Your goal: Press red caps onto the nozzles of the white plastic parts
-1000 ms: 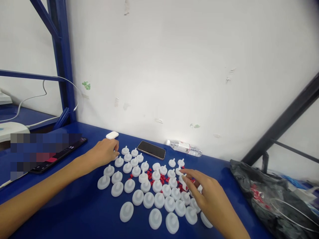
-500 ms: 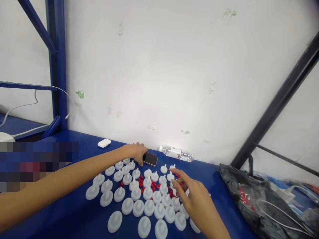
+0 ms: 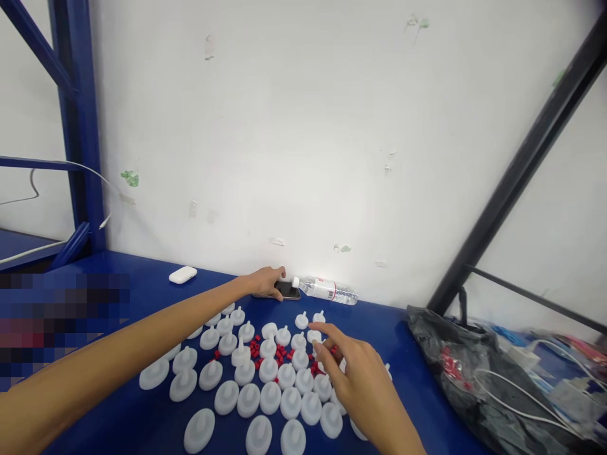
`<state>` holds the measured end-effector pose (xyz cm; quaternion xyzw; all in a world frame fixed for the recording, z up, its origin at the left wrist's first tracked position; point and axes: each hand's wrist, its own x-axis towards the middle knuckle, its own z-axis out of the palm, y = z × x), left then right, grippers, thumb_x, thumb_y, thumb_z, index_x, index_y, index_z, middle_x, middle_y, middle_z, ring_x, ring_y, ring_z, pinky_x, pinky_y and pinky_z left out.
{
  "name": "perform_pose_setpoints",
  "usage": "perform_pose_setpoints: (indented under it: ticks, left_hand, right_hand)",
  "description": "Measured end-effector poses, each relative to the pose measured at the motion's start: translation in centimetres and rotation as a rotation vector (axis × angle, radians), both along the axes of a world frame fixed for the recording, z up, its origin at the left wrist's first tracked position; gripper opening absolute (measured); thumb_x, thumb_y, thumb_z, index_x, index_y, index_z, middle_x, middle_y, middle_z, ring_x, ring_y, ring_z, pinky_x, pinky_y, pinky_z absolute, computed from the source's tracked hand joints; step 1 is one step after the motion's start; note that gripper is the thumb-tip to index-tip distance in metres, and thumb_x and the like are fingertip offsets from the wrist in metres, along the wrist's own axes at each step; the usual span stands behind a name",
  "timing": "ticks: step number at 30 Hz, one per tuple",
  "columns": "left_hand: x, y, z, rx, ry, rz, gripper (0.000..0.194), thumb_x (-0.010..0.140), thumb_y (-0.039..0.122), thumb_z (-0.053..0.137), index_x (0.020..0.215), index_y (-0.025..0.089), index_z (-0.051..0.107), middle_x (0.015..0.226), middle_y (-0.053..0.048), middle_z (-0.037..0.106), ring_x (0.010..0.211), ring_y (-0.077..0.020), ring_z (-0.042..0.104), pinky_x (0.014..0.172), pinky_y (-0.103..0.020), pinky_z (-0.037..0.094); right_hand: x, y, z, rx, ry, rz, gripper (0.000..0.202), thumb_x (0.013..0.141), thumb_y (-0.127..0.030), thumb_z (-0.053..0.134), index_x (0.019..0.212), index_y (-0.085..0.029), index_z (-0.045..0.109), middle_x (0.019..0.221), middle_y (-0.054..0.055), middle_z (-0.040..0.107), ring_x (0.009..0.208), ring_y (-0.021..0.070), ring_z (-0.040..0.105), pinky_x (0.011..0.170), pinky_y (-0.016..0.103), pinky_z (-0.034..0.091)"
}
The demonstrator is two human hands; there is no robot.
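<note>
On the blue table point(image 3: 128, 278) my left hand point(image 3: 266, 282) reaches to a dark phone point(image 3: 288, 291) near the wall, its thumb and fingers spread at the phone's left part. My right hand point(image 3: 348, 363) hovers over the right side of a group of white round caps with nozzles point(image 3: 285, 375), thumb and index finger apart; nothing shows between them. Small red pieces point(image 3: 281, 352) lie scattered among the caps.
Beside the phone a clear bottle point(image 3: 327, 290) lies along the wall. A white case point(image 3: 183, 274) sits at the back left. At the right are a black plastic bag point(image 3: 493, 385), a white cable and a dark slanted bar point(image 3: 521, 164).
The view has shifted, moving the scene left in the picture. The phone now lies closer to the wall and nearly touches the bottle, with my left hand at it.
</note>
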<state>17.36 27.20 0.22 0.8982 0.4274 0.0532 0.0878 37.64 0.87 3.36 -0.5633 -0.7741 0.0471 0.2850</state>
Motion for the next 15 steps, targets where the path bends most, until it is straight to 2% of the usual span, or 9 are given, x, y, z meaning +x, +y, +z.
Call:
perform_pose_setpoints:
  ticks: [6,15]
  left_hand:
    - [0.3,1.0,-0.4,-0.019,-0.032,-0.001,0.041,0.097,0.039,0.065,0.131,0.018,0.057,0.127,-0.010,0.062,0.108,-0.0257,0.064,0.092,-0.048,0.056]
    - [-0.6,0.0,0.2,-0.020,-0.019,-0.053,0.040,0.098,0.037,0.065,0.131,0.018,0.057,0.126,-0.010,0.063,0.106,-0.0248,0.066,0.090,-0.047,0.058]
  right_hand:
    - [-0.1,0.0,0.1,-0.022,0.019,-0.006,0.030,0.102,-0.031,0.048,0.123,-0.028,0.069,0.076,0.000,0.074,0.067,0.0209,0.069,0.061,0.028,0.046]
    - [-0.2,0.1,0.0,-0.019,0.017,-0.026,0.027,0.103,-0.034,0.048,0.116,-0.030,0.071,0.076,-0.001,0.075,0.066,0.0189,0.068,0.062,0.027,0.046]
